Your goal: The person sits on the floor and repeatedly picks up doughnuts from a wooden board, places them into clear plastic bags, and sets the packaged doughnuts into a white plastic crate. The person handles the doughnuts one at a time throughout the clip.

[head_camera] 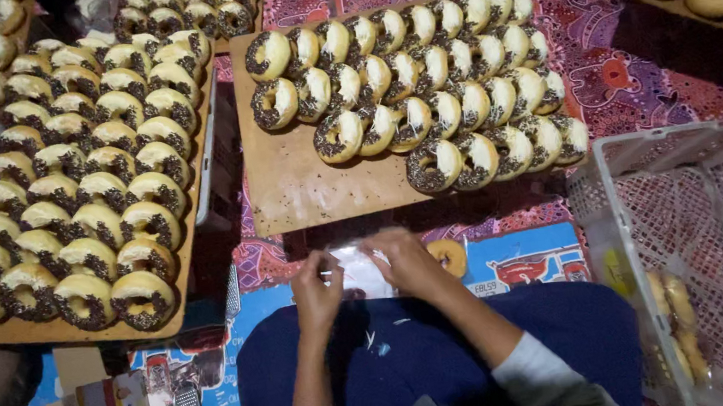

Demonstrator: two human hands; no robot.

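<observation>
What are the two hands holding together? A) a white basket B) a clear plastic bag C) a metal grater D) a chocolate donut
B: the left hand and the right hand both pinch a clear plastic bag over the lap, while the sprinkled donuts lie untouched on the wooden board in front.

Bare board corner [294, 188] lies open ahead of the hands – doughnut rows [420, 83] crowd beyond, white crate [699, 224] walls the right
</observation>
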